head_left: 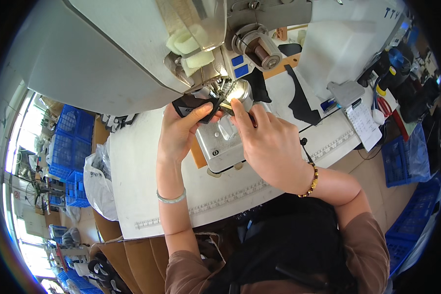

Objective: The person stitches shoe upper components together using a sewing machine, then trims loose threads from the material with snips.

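My left hand point(178, 131) pinches a flat black piece point(187, 109) with a paler marking, thumb on top, close to the lit needle area of a sewing machine point(103, 54). My right hand point(274, 147) is closed just beside it, index finger stretched toward the needle area. It grips a slim tool, mostly covered by the fingers, whose kind I cannot make out; a bit of dark reddish handle point(253, 120) shows. Both hands are above the machine's metal bed plate point(228, 147). The contact between tool and black piece is hidden.
A thread spool point(267, 56) sits on the machine head. Black cut pieces point(301, 100) lie on the white table point(132, 191), which has a ruler strip point(230, 197) along its front edge. At right are a paper slip point(363, 125) and red-handled scissors point(383, 105); blue crates point(71, 142) stand left.
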Tool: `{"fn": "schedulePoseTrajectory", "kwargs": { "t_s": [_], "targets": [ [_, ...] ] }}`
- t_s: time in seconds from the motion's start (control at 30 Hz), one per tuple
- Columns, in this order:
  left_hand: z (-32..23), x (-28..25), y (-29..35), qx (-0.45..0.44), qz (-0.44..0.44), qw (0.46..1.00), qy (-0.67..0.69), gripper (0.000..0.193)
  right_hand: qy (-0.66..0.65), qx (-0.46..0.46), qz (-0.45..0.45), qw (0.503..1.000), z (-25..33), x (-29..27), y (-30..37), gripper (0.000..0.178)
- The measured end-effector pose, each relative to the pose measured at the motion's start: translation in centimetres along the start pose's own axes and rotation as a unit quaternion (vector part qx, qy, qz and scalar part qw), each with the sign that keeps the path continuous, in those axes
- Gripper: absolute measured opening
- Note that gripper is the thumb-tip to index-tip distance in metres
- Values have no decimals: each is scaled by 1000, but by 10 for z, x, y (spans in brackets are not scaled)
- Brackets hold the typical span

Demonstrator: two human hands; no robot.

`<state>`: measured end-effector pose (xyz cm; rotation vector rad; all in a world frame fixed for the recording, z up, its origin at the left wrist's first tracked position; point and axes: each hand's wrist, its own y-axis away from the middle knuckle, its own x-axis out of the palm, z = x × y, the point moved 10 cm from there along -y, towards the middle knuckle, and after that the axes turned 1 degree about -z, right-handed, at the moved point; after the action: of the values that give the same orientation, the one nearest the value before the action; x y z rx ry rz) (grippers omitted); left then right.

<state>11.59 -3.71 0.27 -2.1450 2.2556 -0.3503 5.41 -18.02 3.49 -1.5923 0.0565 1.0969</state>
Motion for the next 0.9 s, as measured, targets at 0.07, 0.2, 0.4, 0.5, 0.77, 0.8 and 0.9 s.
{"fn": "schedulePoseTrajectory", "kwargs": {
  "t_s": [0.07,0.2,0.4,0.5,0.77,0.8,0.9],
  "targets": [
    [-1,0,0,6,7,1000,2,14,-8,1,-2,1000,-1,0,0,31],
    [2,-1,-3,5,20,999,28,13,-20,-8,0,1000,-3,0,0,31],
    [7,-7,-7,1,22,998,56,12,-15,-15,-3,1000,-1,2,-2,31],
    [9,-10,-8,-6,18,997,70,12,-18,-22,1,1000,0,3,-3,36],
    [12,-15,-11,-19,23,998,53,16,10,-51,-17,998,9,4,-4,42],
    [12,-15,-11,-20,22,998,59,16,15,-51,-19,998,9,3,-4,41],
    [13,-16,-11,-19,13,998,64,17,26,-50,-24,998,10,2,-4,38]
  ]
}}
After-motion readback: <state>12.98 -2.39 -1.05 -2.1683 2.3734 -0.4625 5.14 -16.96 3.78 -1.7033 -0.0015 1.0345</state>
